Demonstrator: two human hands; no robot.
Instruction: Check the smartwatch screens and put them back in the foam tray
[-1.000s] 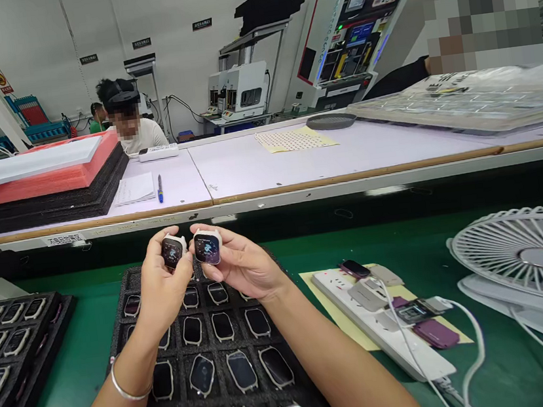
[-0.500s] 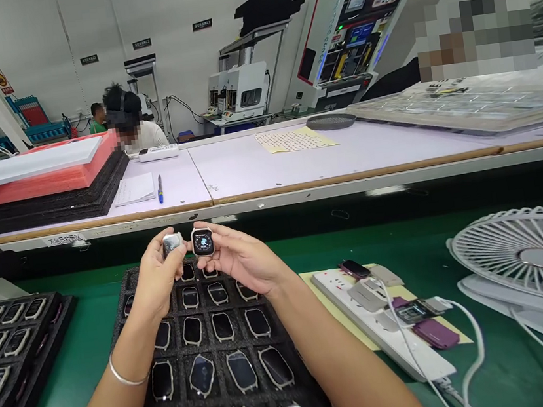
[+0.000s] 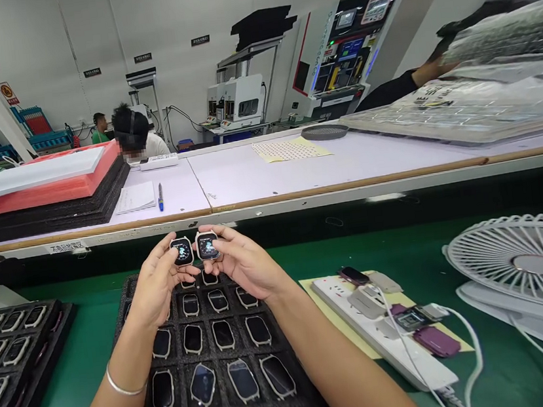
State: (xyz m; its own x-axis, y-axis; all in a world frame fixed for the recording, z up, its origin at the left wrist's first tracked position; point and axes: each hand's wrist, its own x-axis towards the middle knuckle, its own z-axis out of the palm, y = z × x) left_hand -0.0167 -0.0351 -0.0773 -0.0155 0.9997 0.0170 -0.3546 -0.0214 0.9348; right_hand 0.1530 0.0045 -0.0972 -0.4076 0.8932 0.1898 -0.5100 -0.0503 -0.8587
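My left hand (image 3: 156,287) pinches a small white watch body (image 3: 181,251) with a lit dark screen. My right hand (image 3: 245,266) grips a second watch body (image 3: 207,245) of the same kind, also lit. The two watches sit side by side, almost touching, above the far end of a black foam tray (image 3: 127,314). That tray holds several rows of dark-screened watch bodies (image 3: 223,335) in pockets. A silver bangle circles my left wrist.
A second black tray of watch bodies (image 3: 2,349) lies at the left. A white power strip with chargers and purple pads (image 3: 390,327) lies at the right, beside a white fan (image 3: 527,271) lying face up. Beyond the green belt stands a long white bench; other people sit behind it.
The watch in my left hand has turned screen-up and come level beside the right one. Both hands have shifted slightly away from me, and the view has tipped down a little.
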